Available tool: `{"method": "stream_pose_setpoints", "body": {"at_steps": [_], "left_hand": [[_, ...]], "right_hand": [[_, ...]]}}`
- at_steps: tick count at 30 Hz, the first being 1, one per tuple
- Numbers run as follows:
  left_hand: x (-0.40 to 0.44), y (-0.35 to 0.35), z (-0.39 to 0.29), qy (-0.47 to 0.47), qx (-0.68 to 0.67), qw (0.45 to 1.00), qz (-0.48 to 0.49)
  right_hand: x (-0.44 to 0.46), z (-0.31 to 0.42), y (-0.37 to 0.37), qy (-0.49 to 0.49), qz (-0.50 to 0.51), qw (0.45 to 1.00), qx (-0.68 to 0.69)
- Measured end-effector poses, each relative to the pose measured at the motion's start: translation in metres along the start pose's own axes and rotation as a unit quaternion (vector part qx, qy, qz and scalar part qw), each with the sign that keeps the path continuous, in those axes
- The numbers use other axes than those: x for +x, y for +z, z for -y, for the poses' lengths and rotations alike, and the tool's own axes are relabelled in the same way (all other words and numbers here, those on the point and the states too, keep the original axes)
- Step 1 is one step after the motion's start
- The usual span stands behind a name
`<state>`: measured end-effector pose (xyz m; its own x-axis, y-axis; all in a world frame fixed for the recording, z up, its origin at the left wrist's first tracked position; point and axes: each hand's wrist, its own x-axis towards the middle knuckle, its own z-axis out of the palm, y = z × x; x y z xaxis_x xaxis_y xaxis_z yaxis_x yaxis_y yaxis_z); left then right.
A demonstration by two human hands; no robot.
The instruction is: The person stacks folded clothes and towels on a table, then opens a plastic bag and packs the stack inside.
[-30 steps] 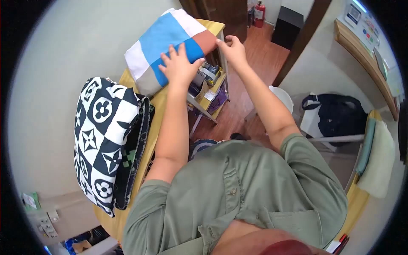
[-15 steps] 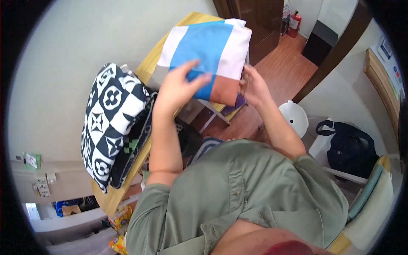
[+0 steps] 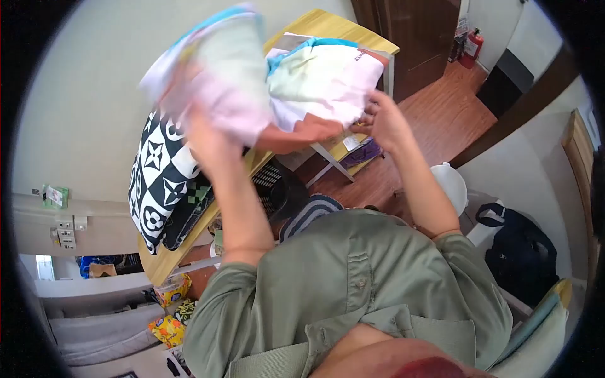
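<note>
A colour-blocked cloth in white, blue and rust lies partly on the wooden table. Its left part is raised and blurred by motion. My left hand is closed on that lifted part, with its fingers mostly behind the fabric. At the cloth's right edge is my right hand, fingers apart and slightly bent, close to or touching the fabric. A black-and-white patterned pillow sits left of my left forearm, on top of a dark folded textile.
Beneath the table are a black basket and a purple item. A white round stool or bin and a dark bag stand to the right. Farther back is a red fire extinguisher by the brown door.
My left hand has taken hold of the cloth's left part and swung it up and left, opening the fold and showing its pale inside. My right hand stays near the right edge.
</note>
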<state>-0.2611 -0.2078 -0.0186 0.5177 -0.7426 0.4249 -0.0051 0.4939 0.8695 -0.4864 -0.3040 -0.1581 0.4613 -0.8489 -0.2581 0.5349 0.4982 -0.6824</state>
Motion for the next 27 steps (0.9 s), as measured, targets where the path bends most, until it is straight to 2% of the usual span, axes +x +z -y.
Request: {"method": "stream_pose_setpoints", "body": {"at_steps": [2, 3, 5, 7, 8, 9, 10, 11, 12, 13, 15, 17, 19, 20, 21, 22, 23, 24, 25, 26, 27], "left_hand": [[-0.038, -0.02, -0.034, 0.067, -0.073, 0.982, -0.163], [-0.059, -0.029, -0.044, 0.07, -0.061, 0.976, -0.198], [-0.086, -0.053, -0.054, 0.06, -0.071, 0.965, -0.244], [-0.101, -0.074, -0.061, 0.049, -0.032, 0.965, -0.256], [-0.104, -0.08, -0.064, 0.054, -0.029, 0.961, -0.269], [-0.106, -0.086, -0.068, 0.03, -0.011, 0.971, -0.236], [-0.109, -0.093, -0.072, 0.004, 0.008, 0.979, -0.202], [-0.107, -0.109, -0.082, -0.077, -0.059, 0.98, -0.172], [-0.099, -0.108, -0.087, -0.102, -0.045, 0.983, -0.143], [-0.091, -0.105, -0.094, -0.129, -0.031, 0.985, -0.114], [-0.07, -0.085, -0.101, -0.115, 0.081, 0.988, -0.058], [-0.062, -0.067, -0.114, -0.091, 0.07, 0.993, -0.041], [-0.046, -0.081, -0.139, -0.045, 0.044, 0.997, -0.05], [-0.04, -0.089, -0.148, -0.026, 0.012, 0.999, -0.043], [-0.029, -0.112, -0.163, -0.062, -0.05, 0.994, -0.074], [-0.013, -0.141, -0.177, -0.035, -0.099, 0.994, 0.019], [0.007, -0.165, -0.19, -0.061, -0.252, 0.956, 0.139], [0.036, -0.213, -0.21, -0.135, -0.286, 0.944, 0.093], [0.044, -0.179, -0.219, -0.016, -0.177, 0.984, -0.003], [0.062, -0.197, -0.239, -0.011, -0.178, 0.984, -0.007], [0.095, -0.232, -0.259, 0.008, -0.193, 0.98, 0.044]], "right_hand": [[-0.003, 0.026, -0.001, 0.0, -0.005, 1.0, 0.016], [0.001, 0.038, -0.005, 0.015, 0.01, 1.0, 0.021], [0.011, 0.059, -0.006, 0.035, 0.034, 0.999, 0.011], [0.03, 0.077, -0.019, 0.059, 0.099, 0.992, -0.051], [0.023, 0.078, -0.002, 0.024, 0.044, 0.995, -0.09], [0.015, 0.082, 0.015, -0.013, -0.009, 0.991, -0.13], [0.028, 0.09, 0.011, 0.03, 0.043, 0.98, -0.191], [0.054, 0.101, 0.007, 0.077, 0.105, 0.958, -0.255], [0.075, 0.11, 0.008, 0.127, 0.126, 0.938, -0.297], [0.066, 0.117, 0.033, 0.118, 0.112, 0.921, -0.355], [0.082, 0.109, 0.045, 0.154, 0.142, 0.901, -0.379], [0.085, 0.113, 0.047, 0.19, 0.194, 0.896, -0.352], [0.06, 0.15, 0.069, 0.057, 0.229, 0.897, -0.373], [0.04, 0.177, 0.078, -0.013, 0.186, 0.911, -0.368], [0.095, 0.227, 0.035, -0.038, 0.141, 0.894, -0.423], [0.073, 0.242, 0.052, -0.099, 0.122, 0.896, -0.415], [0.06, 0.244, 0.072, -0.137, 0.119, 0.894, -0.409], [0.049, 0.239, 0.091, -0.16, 0.121, 0.892, -0.404], [0.043, 0.232, 0.108, -0.176, 0.132, 0.89, -0.399], [0.041, 0.227, 0.128, -0.188, 0.148, 0.886, -0.397], [0.039, 0.218, 0.15, -0.198, 0.164, 0.882, -0.395]]}}
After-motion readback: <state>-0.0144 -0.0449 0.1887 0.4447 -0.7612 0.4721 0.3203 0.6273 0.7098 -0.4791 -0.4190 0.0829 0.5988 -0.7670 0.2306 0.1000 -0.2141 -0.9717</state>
